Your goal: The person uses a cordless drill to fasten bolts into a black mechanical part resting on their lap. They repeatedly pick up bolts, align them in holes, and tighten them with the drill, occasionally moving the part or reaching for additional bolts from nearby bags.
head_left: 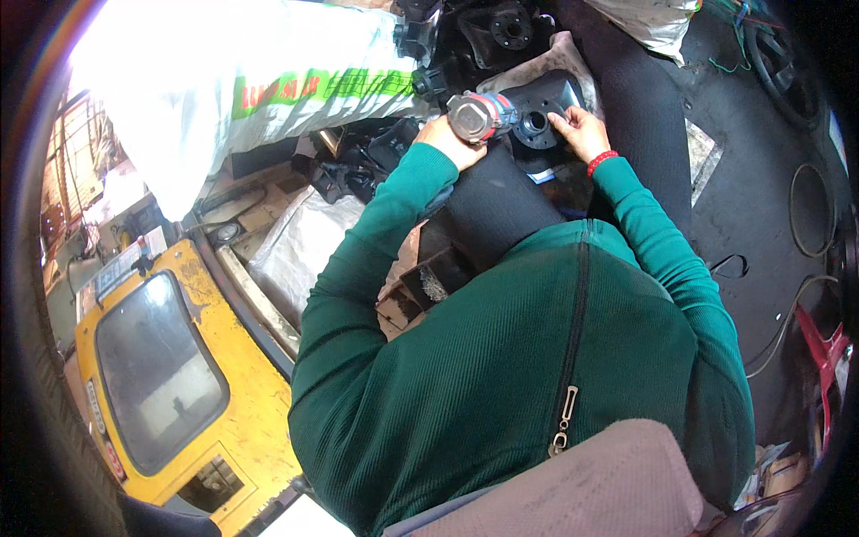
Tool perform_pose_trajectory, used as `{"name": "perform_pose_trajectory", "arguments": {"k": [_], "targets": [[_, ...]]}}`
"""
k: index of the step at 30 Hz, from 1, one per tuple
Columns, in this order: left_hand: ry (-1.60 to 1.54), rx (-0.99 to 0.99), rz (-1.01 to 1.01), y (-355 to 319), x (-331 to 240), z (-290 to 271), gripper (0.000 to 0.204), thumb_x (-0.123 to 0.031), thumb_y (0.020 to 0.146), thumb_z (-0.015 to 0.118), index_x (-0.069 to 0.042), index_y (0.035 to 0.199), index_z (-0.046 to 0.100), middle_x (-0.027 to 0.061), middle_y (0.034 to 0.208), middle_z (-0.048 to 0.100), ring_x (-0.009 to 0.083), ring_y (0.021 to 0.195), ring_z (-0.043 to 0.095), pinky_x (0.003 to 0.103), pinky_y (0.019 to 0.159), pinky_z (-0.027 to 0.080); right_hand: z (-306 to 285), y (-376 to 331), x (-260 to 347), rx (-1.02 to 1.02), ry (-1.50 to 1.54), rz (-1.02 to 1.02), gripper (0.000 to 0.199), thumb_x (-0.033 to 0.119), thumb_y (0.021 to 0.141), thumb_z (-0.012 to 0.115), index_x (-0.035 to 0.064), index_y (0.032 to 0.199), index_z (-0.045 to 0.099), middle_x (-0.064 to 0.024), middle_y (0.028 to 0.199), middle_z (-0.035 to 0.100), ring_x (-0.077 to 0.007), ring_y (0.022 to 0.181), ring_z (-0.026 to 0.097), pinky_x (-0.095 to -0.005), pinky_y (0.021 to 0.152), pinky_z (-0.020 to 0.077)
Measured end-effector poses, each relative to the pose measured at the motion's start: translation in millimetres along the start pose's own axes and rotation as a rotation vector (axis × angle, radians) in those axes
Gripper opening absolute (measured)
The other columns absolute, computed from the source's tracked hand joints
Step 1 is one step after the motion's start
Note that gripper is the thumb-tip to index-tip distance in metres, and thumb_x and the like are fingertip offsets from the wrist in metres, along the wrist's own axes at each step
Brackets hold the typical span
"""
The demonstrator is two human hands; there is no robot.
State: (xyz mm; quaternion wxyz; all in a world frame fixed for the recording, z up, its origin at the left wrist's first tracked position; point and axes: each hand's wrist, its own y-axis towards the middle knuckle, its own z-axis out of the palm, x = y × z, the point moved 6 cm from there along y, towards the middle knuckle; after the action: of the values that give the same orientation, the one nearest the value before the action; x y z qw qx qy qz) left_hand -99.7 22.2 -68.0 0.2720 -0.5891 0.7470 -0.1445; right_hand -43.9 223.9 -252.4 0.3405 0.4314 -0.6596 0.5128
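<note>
My left hand (449, 145) is wrapped round a cordless drill driver (481, 116) with a grey-and-red body. The drill's front end points right, toward a black flanged part (537, 134) with a round raised hub in its middle. My right hand (583, 134) pinches at the right edge of that flange, thumb and forefinger together. Whatever lies between these fingertips is too small to make out. The flanged part sits between my legs, over a pale worn piece (564, 55). Its underside is hidden.
More black flanged parts (510, 29) lie beyond my hands. A large white sack (313, 54) stands at the far left, above a yellow panel with a window (250, 358). A black wheel-like ring (783, 72) and a thin hoop (812, 210) are on the right.
</note>
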Motion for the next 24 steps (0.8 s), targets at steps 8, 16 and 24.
{"name": "perform_pose_trajectory", "arguments": {"k": [8, 16, 24], "targets": [[-0.205, -0.281, 0.056, -65.2, 8.8, 3.3, 0.051, -0.036, 0.061, 0.08, -0.004, 0.098, 0.067, 0.0162, 0.088, 0.069, 0.0284, 0.087, 0.068, 0.036, 0.077, 0.054, 0.3, 10.1, -3.0, -0.094, -0.117, -0.118, 0.044, 0.046, 0.081, 0.067, 0.0054, 0.069, 0.057, -0.0024, 0.059, 0.055, -0.012, 0.052, 0.053, -0.0281, 0.049, 0.0454], [-0.197, 0.055, 0.065, -160.9, -4.0, 127.9, 0.077, -0.022, 0.072, 0.072, -0.022, 0.14, 0.035, 0.017, 0.11, 0.06, 0.0335, 0.099, 0.062, 0.041, 0.083, 0.05, -16.6, -22.0, -13.5, 0.132, 0.764, 0.237, 0.032, 0.03, 0.089, 0.057, 0.0028, 0.107, 0.062, -0.0056, 0.091, 0.06, -0.0163, 0.081, 0.06, -0.0351, 0.064, 0.0575], [-0.552, 0.256, 0.351, -119.3, 12.9, 81.0, 0.045, -0.014, 0.077, 0.063, -0.009, 0.122, 0.057, 0.013, 0.099, 0.062, 0.0246, 0.084, 0.065, 0.035, 0.075, 0.052, -15.3, -82.1, 4.4, 0.351, 1.198, 0.329, 0.03, 0.008, 0.095, 0.043, -0.0019, 0.123, 0.047, -0.0126, 0.111, 0.057, -0.0251, 0.106, 0.058, -0.0398, 0.093, 0.0498]]}}
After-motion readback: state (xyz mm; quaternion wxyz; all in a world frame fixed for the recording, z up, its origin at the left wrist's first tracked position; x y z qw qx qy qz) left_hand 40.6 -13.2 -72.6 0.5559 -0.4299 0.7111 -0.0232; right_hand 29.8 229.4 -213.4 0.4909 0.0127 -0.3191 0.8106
